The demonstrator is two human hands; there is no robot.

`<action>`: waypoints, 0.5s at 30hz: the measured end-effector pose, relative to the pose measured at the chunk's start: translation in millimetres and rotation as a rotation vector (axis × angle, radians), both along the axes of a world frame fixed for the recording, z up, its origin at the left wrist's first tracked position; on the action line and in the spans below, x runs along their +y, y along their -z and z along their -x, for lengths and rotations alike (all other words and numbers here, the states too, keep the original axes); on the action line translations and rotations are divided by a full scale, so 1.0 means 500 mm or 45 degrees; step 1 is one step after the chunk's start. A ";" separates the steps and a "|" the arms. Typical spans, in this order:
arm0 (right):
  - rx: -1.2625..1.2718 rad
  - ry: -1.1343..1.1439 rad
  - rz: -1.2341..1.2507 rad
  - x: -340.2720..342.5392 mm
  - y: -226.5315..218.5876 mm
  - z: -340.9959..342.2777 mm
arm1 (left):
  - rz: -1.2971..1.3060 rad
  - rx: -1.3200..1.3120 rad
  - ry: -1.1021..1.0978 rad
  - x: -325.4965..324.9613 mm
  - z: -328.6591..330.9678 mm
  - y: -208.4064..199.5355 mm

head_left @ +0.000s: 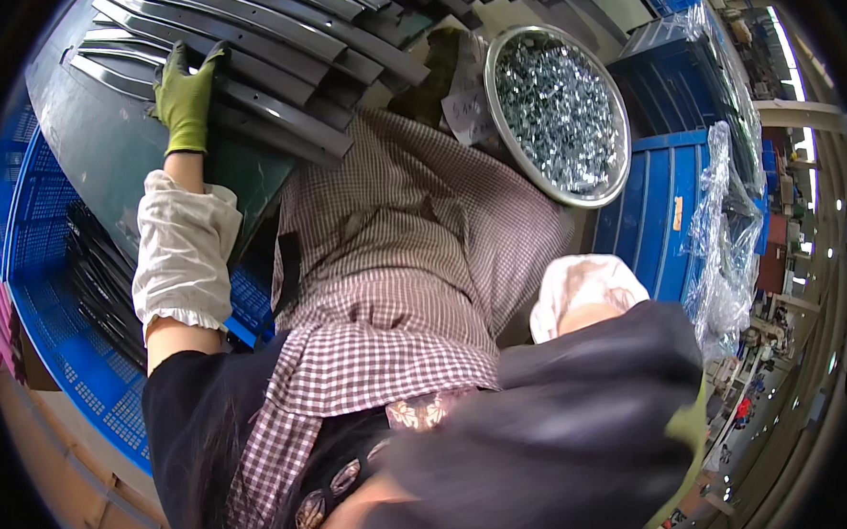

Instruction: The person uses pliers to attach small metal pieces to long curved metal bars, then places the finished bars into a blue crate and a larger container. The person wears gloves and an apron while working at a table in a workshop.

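My left hand [186, 103], in a green glove with dark fingertips, rests at the pile of long dark-grey metal strips [287, 123] on the table. Its visible fingers are spread apart, and their tips touch the strips. My right hand [548, 440], in a dark-palmed glove with green at its edge, is raised very close to the camera and smeared by motion. Whether it holds anything does not show. Farther off, right of the strips, a round metal bowl [626, 148] is full of small shiny metal pieces [559, 109].
The green tabletop [101, 138] ends beside my lap. At left stands a blue crate [58, 322] with dark long parts [108, 271]. Blue bins [645, 191] with crumpled clear plastic wrap [719, 239] stand on the right. A paper slip [468, 116] lies against the bowl.
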State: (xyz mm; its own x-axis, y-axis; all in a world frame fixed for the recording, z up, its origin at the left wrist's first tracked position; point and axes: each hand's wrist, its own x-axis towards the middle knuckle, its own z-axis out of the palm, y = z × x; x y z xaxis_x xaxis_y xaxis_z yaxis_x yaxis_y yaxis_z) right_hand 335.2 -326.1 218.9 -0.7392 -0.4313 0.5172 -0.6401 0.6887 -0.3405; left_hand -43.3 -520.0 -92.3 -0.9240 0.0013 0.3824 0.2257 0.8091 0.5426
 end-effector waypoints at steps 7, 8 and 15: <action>-0.336 1.022 0.154 0.341 0.257 0.033 | 0.103 0.065 -0.222 0.172 -0.016 -0.039; -0.390 1.172 0.151 0.410 0.320 0.025 | 0.129 0.058 -0.234 0.193 -0.014 -0.043; -0.657 1.550 -0.825 0.608 0.556 0.050 | 0.332 0.032 -0.308 0.248 0.004 -0.060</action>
State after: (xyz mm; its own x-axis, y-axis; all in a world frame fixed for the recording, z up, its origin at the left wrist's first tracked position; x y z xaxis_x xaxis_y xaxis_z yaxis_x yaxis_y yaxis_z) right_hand 310.2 -22.1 -59.1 -0.8466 0.5297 0.0527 0.5269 0.8197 0.2249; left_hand -45.2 -395.8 -62.5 -0.8999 -0.1156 0.4205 0.0214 0.9514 0.3073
